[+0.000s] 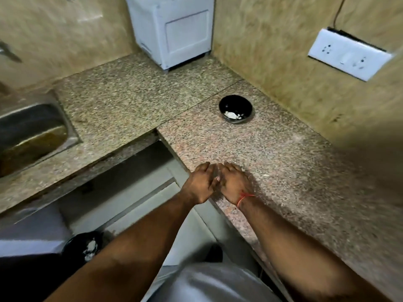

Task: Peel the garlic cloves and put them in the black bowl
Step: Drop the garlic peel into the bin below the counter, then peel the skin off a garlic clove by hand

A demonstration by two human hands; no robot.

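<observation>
The black bowl stands on the granite counter near the back right wall, with several peeled white garlic cloves in it. My left hand and my right hand lie side by side at the counter's front corner, well in front of the bowl. Both are blurred, and their fingers stretch forward and touch each other. A small pale spot shows where the hands meet; I cannot tell what it is. A red thread circles my right wrist.
A steel sink is set into the counter at the left. A white appliance stands in the back corner, and a socket plate is on the right wall. On the floor below is a black bin with white scraps. A white fleck lies right of my hands.
</observation>
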